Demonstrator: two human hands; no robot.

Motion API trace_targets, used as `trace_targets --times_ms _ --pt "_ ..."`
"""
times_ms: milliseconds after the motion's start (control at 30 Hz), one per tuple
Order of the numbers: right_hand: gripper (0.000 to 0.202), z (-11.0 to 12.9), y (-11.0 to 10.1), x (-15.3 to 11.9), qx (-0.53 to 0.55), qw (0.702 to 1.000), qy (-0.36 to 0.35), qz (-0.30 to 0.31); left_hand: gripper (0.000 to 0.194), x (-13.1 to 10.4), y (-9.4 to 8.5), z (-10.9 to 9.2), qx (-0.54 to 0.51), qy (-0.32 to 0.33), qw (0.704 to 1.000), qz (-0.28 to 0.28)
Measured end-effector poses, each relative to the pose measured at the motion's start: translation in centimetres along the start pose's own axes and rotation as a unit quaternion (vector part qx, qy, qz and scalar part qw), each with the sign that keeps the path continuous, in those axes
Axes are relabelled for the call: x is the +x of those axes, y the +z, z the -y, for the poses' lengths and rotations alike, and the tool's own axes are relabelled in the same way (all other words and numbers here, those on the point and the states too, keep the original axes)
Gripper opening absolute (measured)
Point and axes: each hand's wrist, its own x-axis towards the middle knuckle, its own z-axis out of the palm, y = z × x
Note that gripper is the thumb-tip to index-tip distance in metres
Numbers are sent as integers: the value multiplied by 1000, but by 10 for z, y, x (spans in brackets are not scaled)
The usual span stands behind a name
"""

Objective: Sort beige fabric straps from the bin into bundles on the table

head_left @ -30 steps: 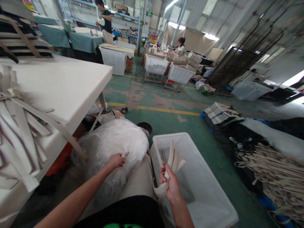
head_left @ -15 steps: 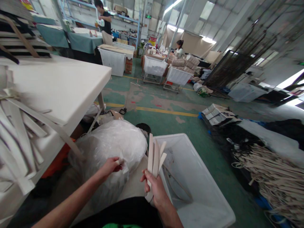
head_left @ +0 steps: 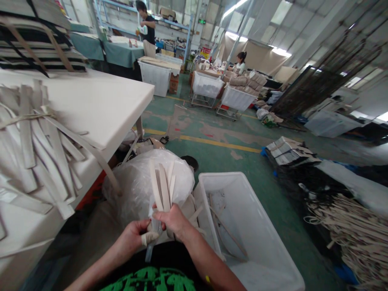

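Note:
In my right hand (head_left: pixel 176 221) is a small bundle of flat beige fabric strips (head_left: pixel 163 184), standing upright in front of my body. My left hand (head_left: pixel 136 234) meets it from the left, its thumb wrapped in a beige covering. Between the hands hangs a narrow clear plastic strip (head_left: pixel 149 252), pinched by the fingers of my left hand. Behind the bundle bulges a large clear plastic bag (head_left: pixel 130 173). More beige strips, tied in a bundle (head_left: pixel 45 137), lie on the white table (head_left: pixel 103 97) at left.
A white plastic bin (head_left: pixel 263 226) with a few loose strips inside stands to my right. Piles of beige cords (head_left: pixel 342 230) lie on the floor further right. Two people work at tables at the back, near white wheeled bins (head_left: pixel 238 99).
My right hand has brought the fabric strips leftward, from beside the bin to in front of my body. My left hand has come down to meet it, with the clear plastic strip between them.

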Motion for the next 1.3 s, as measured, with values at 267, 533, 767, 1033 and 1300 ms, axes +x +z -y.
trace_targets --times_ms 267,533,767,1033,1300 --pt "31 21 -3 -5 -4 996 -81 -40 53 5 -3 7 -112 -53 992 -24" --pt "31 28 -14 -2 -45 991 -106 -66 44 3 6 -4 -222 -134 966 14" --pt "32 21 -20 0 -73 990 -112 -51 48 -3 6 -1 -98 -146 979 102" --pt "55 14 -37 -24 -13 989 -147 16 53 18 -12 -19 -147 -64 987 -21" --pt "45 6 -56 -84 16 992 -122 30 33 56 -16 -63 -296 -29 935 -193"
